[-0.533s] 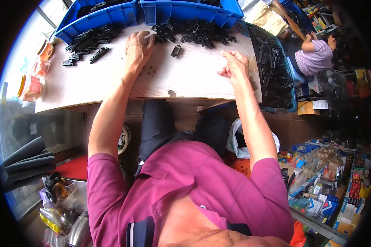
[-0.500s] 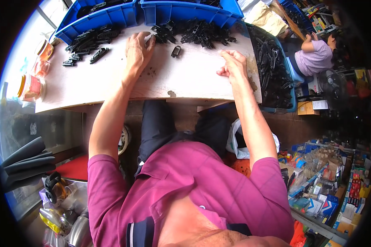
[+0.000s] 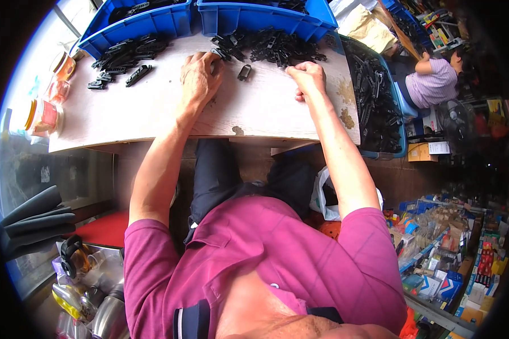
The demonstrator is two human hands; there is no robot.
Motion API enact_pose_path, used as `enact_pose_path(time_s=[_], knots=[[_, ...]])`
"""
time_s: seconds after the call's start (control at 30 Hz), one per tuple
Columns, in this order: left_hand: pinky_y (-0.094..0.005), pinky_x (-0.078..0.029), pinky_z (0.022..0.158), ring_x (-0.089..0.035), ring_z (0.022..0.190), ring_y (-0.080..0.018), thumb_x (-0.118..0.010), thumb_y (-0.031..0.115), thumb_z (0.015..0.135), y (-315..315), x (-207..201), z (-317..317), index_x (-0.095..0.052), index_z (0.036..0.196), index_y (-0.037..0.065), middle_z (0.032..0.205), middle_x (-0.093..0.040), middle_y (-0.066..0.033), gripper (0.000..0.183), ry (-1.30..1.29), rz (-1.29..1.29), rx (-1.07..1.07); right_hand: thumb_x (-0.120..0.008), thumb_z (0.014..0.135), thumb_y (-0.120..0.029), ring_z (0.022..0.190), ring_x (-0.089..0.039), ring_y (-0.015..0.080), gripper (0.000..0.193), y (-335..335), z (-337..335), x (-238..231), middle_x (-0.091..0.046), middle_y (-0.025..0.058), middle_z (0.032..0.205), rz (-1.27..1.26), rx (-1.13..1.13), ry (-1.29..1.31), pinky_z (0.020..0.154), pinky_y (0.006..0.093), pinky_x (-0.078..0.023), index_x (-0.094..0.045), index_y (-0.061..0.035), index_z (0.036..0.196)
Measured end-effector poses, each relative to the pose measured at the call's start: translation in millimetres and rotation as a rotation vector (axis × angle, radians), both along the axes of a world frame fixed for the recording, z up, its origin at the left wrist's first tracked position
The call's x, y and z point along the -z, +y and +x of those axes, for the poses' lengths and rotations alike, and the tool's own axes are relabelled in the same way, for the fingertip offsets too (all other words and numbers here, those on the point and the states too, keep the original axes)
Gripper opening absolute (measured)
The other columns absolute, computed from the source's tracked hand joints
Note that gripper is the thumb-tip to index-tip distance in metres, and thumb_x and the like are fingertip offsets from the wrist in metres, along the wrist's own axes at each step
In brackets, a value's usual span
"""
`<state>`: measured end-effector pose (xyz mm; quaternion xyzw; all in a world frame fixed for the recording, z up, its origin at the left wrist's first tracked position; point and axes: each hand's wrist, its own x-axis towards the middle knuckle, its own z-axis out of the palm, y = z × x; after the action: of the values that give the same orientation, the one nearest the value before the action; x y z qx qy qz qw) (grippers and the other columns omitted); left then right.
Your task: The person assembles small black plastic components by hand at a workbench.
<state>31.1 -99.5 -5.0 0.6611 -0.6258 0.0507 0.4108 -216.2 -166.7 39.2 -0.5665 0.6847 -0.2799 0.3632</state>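
On a pale wooden table (image 3: 141, 116) lie several small black plastic parts in loose heaps. My left hand (image 3: 201, 82) rests at the edge of the middle heap (image 3: 228, 45), its fingers curled together; what they hold, if anything, is hidden. Just below the right heap (image 3: 280, 47) is my right hand (image 3: 311, 79), thumb and fingers pinched, with nothing I can make out between them. One single black part (image 3: 244, 72) lies between my two hands. A further heap (image 3: 131, 51) spreads on the left, with a longer black piece (image 3: 138, 75) apart from it.
Two blue bins (image 3: 147, 25) of black parts line the table's far side. Jars with orange lids (image 3: 39, 117) stand at its left edge. A large tub (image 3: 373, 96) of black parts is on the right. Farther right, a person in a striped shirt (image 3: 431, 85) sits.
My left hand has shifted right, up to the middle heap. My right hand has moved left and closer to the right heap, its fingers still pinched.
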Motion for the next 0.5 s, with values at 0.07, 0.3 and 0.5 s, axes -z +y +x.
enact_pose_path(time_s=[0.07, 0.3, 0.5], knots=[[-0.0425, -0.045, 0.085, -0.059, 0.093, -0.0334, -0.066, 0.02, 0.081, 0, 0, 0, -0.071, 0.092, 0.012, 0.095, -0.066, -0.0113, 0.015, 0.035, 0.007, -0.006, -0.074, 0.08, -0.022, 0.04, -0.051, 0.0116, 0.027, 2, -4, 0, -0.056, 0.0052, 0.06, 0.003, 0.003, -0.038, 0.035, 0.0291, -0.047, -0.063, -0.0017, 0.094], [-0.043, -0.046, 0.083, -0.058, 0.094, -0.032, -0.069, 0.011, 0.078, 1, -6, 3, -0.067, 0.094, 0.009, 0.095, -0.066, -0.0109, 0.017, -0.055, -0.351, -0.054, -0.072, 0.08, -0.017, 0.044, -0.053, 0.0121, 0.022, 17, -22, -4, -0.057, 0.0052, 0.064, 0.111, -0.048, -0.236, 0.039, 0.0291, -0.05, -0.06, -0.0004, 0.089], [-0.0371, -0.048, 0.079, -0.061, 0.086, -0.028, -0.068, 0.002, 0.078, 33, -18, -49, -0.066, 0.098, 0.007, 0.091, -0.066, -0.0115, 0.022, 0.355, -0.259, 0.256, -0.072, 0.08, -0.016, 0.043, -0.052, 0.0117, 0.025, 34, -32, -3, -0.057, 0.0063, 0.069, 0.13, -0.051, -0.304, 0.038, 0.0293, -0.05, -0.058, -0.0015, 0.094]])
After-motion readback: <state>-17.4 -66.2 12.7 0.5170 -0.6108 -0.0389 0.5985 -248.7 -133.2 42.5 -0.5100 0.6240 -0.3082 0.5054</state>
